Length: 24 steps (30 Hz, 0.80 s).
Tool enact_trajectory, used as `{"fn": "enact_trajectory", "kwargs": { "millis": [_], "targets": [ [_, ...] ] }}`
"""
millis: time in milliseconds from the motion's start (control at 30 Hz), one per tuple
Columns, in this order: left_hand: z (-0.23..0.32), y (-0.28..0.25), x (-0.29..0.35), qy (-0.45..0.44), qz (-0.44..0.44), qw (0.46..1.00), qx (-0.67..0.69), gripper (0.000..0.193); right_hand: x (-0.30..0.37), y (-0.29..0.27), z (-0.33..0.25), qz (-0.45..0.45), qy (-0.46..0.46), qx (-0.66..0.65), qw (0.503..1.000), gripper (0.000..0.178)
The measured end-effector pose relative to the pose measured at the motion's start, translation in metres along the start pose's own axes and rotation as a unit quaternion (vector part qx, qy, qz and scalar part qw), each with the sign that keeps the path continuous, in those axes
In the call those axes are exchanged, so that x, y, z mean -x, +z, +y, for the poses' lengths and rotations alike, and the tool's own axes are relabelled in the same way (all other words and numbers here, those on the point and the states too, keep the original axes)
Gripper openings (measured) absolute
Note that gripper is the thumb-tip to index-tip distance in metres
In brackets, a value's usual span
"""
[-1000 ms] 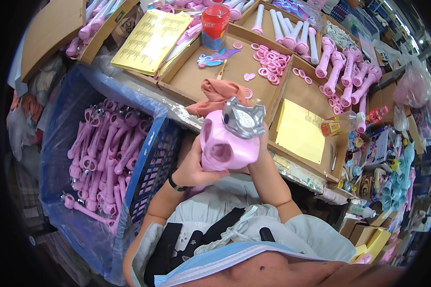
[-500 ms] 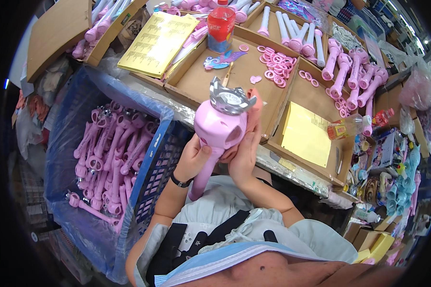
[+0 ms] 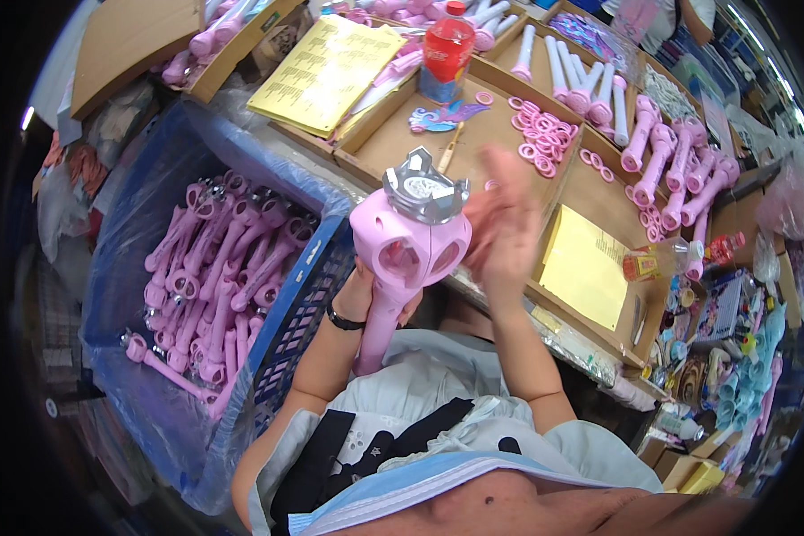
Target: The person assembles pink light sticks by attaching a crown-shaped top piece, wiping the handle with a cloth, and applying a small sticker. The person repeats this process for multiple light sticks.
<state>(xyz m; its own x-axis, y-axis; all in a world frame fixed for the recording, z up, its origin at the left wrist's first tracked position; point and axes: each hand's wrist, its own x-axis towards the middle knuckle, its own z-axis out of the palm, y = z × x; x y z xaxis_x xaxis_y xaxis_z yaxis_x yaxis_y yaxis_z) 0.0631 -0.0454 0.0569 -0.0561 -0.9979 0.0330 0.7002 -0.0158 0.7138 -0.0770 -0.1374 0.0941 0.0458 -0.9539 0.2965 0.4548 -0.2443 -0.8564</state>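
A pink plastic toy wand (image 3: 382, 317) stands upright before me, its hollow round head pierced by oval openings. On top sits a silver crown (image 3: 431, 198). My left hand (image 3: 355, 293) is wrapped round it just below the head; some fingers are hidden behind it. Beside the head, on the right, my right hand (image 3: 512, 246) is raised and smeared by motion. An orange-pink blur at its palm side looks like the cloth, but its grip is unclear.
At left a blue basket (image 3: 277, 313), lined with plastic, holds several crowned pink wands. Cardboard trays (image 3: 375, 147) ahead hold pink rings (image 3: 545, 134), wand handles (image 3: 674, 165) and yellow sheets (image 3: 585, 268). A red-capped bottle (image 3: 447, 54) stands in one tray.
My right hand has moved off the wand's head, up and to the right. The wand has turned, showing more openings, while my left hand still holds it. The whole view has shifted slightly.
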Motion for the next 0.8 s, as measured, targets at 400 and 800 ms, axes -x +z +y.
{"fn": "enact_trajectory", "kwargs": {
  "millis": [400,800],
  "targets": [
    [0.036,-0.005,-0.017,0.144,0.119,0.981,-0.043,0.075,0.051,-0.037,0.012,-0.315,0.094,0.218,0.919,0.065],
    [-0.01,0.022,-0.028,0.046,0.112,0.99,-0.071,0.055,0.109,-0.059,0.029,-0.277,0.263,0.296,0.876,0.047]
  ]
}}
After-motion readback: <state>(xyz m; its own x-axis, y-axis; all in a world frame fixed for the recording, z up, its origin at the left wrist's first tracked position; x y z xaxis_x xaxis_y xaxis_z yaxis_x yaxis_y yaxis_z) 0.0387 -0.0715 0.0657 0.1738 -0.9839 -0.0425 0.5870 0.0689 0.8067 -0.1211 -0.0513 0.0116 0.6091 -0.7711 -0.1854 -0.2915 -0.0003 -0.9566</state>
